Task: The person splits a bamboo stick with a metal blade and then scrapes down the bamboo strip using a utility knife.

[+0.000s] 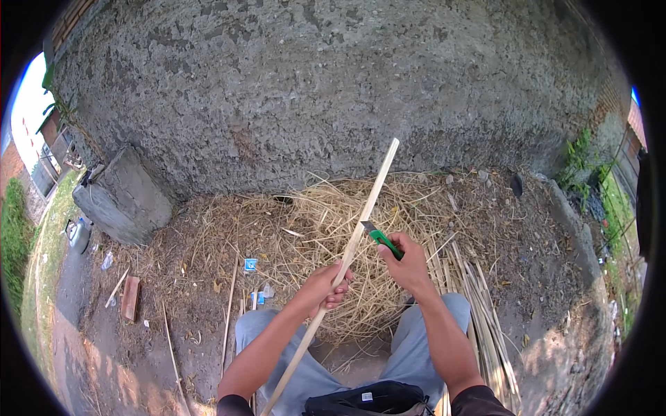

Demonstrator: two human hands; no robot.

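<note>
I'm getting an outdoor spot on my feed, all daylight. A big rough grey wall (347, 90) takes up the whole top of my view, super pitted and patchy, and the fisheye bends its edges. On the left I can see a chunky concrete block (142, 191) standing near its foot. Floor's just brown dirt (531, 277), mostly shaded, with dappled sun patches (558, 347) toward the bottom corners. Far left I've got green grass (59, 222) and a blown-out white sky (29, 90). Over on my right there's a leafy plant (581, 163) by the wall and a low, curved-looking kerb (581, 232).
</note>
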